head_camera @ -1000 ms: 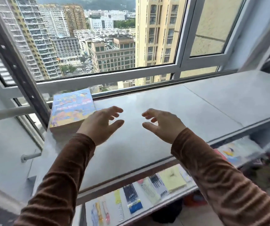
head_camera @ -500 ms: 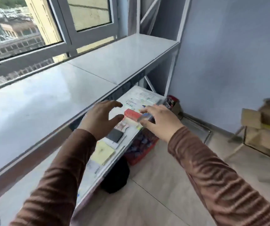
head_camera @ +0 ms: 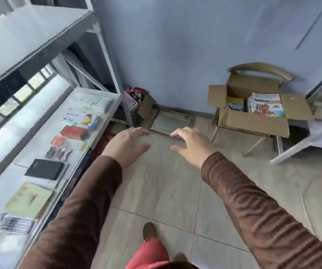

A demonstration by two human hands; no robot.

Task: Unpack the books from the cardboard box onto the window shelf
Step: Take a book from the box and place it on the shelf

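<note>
An open cardboard box rests on a wooden chair against the blue wall at the right. Inside it lie colourful books, one small one at the left and a stack at the right. My left hand and my right hand hover side by side over the floor, fingers loosely spread, both empty. The box is well beyond my right hand, up and to the right. The grey window shelf runs along the upper left.
Below the window shelf a lower glass shelf holds stationery, a black notebook and cards. A metal tray and a small box of bright items sit on the floor by the wall. A white frame stands at right.
My view has swung right and down, away from the window and the book lying on the shelf, toward the floor and the box on the chair. Both hands stay empty in front of me.
</note>
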